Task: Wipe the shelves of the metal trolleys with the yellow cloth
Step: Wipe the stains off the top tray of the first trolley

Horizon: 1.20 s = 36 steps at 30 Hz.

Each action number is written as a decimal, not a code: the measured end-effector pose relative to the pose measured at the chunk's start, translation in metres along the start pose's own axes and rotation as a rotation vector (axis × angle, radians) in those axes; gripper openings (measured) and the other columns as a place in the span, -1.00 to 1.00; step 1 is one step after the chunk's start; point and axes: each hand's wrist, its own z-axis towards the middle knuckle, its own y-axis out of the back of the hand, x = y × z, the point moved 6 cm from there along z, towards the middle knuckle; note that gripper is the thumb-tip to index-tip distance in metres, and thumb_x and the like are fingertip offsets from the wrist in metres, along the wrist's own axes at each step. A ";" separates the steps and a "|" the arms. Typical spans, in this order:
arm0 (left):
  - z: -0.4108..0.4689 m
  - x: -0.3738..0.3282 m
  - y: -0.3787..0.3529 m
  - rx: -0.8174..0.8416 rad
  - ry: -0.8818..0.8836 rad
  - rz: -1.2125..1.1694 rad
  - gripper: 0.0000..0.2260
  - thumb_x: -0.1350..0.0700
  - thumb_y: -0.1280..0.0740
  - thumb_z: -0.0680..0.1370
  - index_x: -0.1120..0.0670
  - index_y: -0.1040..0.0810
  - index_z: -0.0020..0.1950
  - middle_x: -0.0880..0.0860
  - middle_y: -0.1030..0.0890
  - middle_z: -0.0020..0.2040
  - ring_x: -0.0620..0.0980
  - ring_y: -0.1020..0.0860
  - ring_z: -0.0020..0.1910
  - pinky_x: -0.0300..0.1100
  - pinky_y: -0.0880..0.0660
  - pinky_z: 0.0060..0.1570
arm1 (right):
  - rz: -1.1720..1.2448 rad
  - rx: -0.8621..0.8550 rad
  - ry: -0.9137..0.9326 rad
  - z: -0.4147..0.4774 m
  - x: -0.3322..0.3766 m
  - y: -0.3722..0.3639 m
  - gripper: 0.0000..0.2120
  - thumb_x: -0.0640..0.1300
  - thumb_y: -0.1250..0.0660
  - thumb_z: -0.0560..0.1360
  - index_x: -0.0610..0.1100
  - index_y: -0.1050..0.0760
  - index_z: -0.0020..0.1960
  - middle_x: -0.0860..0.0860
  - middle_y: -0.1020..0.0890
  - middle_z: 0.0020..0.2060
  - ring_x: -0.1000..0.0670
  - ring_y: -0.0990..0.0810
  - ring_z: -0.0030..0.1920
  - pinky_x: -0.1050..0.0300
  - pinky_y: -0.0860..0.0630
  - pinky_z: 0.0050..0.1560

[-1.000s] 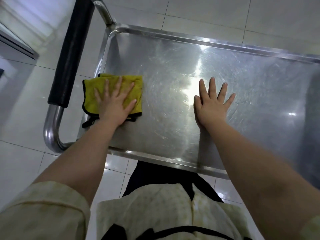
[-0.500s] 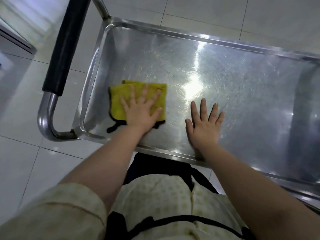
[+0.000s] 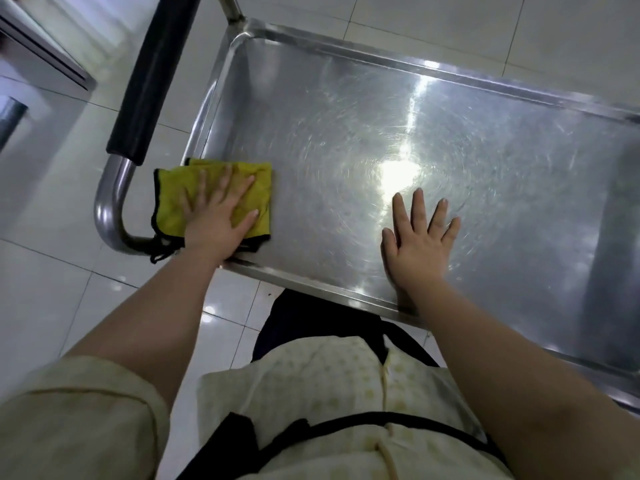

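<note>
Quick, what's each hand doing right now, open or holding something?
Left hand: open, flat on the yellow cloth.
Right hand: open, flat on the trolley shelf.

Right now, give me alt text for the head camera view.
A left hand presses a folded yellow cloth flat on a steel trolley shelf at its near-left corner. The right hand rests flat, bare, beside it.

The person wears a pale cream top [image 3: 332, 386] with a faint yellow dotted pattern and short sleeves [image 3: 72, 420], a seam running down its front, a black band [image 3: 381, 419] across the waist, and dark trousers [image 3: 311, 317] below. Both forearms are bare.
</note>
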 end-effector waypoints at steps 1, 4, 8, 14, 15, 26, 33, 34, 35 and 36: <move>-0.001 0.010 0.001 0.006 0.027 0.011 -0.43 -0.42 0.11 0.50 -0.43 0.18 0.49 -0.14 0.12 0.60 0.17 0.15 0.56 0.37 0.14 0.43 | 0.005 0.005 -0.001 0.000 0.001 0.001 -0.43 0.21 0.15 0.61 0.16 0.19 0.58 0.01 0.12 0.59 -0.27 0.25 0.54 -0.36 0.25 0.46; -0.013 -0.001 -0.005 0.003 0.065 0.028 -0.43 -0.42 0.15 0.49 -0.42 0.25 0.47 -0.12 0.17 0.60 0.22 0.18 0.55 0.40 0.16 0.41 | 0.003 0.024 -0.011 -0.001 0.000 0.002 -0.43 0.20 0.16 0.61 0.15 0.21 0.58 0.00 0.15 0.58 -0.28 0.27 0.53 -0.39 0.26 0.45; -0.032 -0.067 -0.019 0.026 -0.016 0.006 -0.41 -0.42 0.15 0.46 -0.39 0.22 0.47 -0.08 0.17 0.60 0.28 0.20 0.54 0.43 0.18 0.38 | -0.015 0.058 -0.016 0.000 0.000 0.003 -0.43 0.18 0.21 0.61 0.13 0.28 0.57 -0.03 0.22 0.58 -0.31 0.31 0.52 -0.41 0.27 0.42; -0.059 -0.204 -0.043 0.053 -0.302 0.091 -0.41 -0.42 0.15 0.51 -0.36 0.18 0.52 -0.05 0.18 0.61 0.31 0.24 0.53 0.45 0.24 0.34 | -0.011 0.058 -0.016 0.003 0.000 0.003 -0.43 0.09 0.13 0.63 0.11 0.25 0.58 -0.03 0.18 0.58 -0.32 0.28 0.52 -0.42 0.26 0.42; -0.060 -0.208 -0.043 0.044 -0.304 0.089 -0.41 -0.43 0.14 0.51 -0.35 0.17 0.52 -0.05 0.17 0.61 0.30 0.24 0.54 0.44 0.26 0.35 | -0.005 0.059 -0.013 0.003 -0.001 0.002 -0.43 0.08 0.12 0.63 0.12 0.26 0.58 -0.02 0.18 0.58 -0.31 0.28 0.52 -0.41 0.26 0.43; -0.037 -0.015 -0.015 0.011 -0.009 0.024 -0.37 -0.48 0.07 0.45 -0.45 0.21 0.47 -0.23 0.22 0.56 0.12 0.17 0.57 0.35 0.14 0.44 | 0.014 0.045 0.008 0.002 -0.002 0.004 -0.45 0.16 0.17 0.62 0.15 0.23 0.57 -0.01 0.18 0.58 -0.28 0.31 0.52 -0.39 0.28 0.44; -0.044 -0.038 -0.020 -0.001 0.029 0.044 -0.37 -0.43 0.13 0.48 -0.35 0.20 0.52 -0.08 0.17 0.61 0.28 0.18 0.55 0.42 0.15 0.38 | -0.025 0.062 0.023 0.004 -0.003 0.006 -0.45 0.15 0.20 0.64 0.08 0.25 0.58 -0.07 0.19 0.58 -0.34 0.31 0.51 -0.43 0.29 0.41; -0.047 -0.056 -0.022 0.001 -0.010 0.040 -0.37 -0.43 0.13 0.49 -0.34 0.18 0.52 -0.06 0.16 0.61 0.29 0.18 0.55 0.43 0.15 0.38 | -0.025 0.072 0.021 0.005 -0.003 0.006 -0.45 0.15 0.20 0.64 0.08 0.26 0.58 -0.07 0.20 0.58 -0.34 0.32 0.51 -0.44 0.30 0.41; -0.049 -0.077 -0.025 0.008 -0.063 0.049 -0.37 -0.43 0.13 0.49 -0.33 0.19 0.52 -0.05 0.17 0.61 0.29 0.20 0.54 0.44 0.16 0.38 | -0.023 0.082 0.019 0.006 -0.004 0.006 -0.45 0.15 0.20 0.64 0.08 0.27 0.58 -0.06 0.22 0.57 -0.33 0.33 0.50 -0.43 0.31 0.40; -0.052 -0.100 -0.029 0.019 -0.121 0.067 -0.37 -0.43 0.15 0.49 -0.33 0.20 0.52 -0.04 0.19 0.61 0.29 0.22 0.54 0.45 0.17 0.37 | -0.017 0.091 0.017 0.006 -0.004 0.007 -0.45 0.16 0.19 0.64 0.09 0.28 0.57 -0.05 0.23 0.57 -0.33 0.34 0.50 -0.43 0.32 0.40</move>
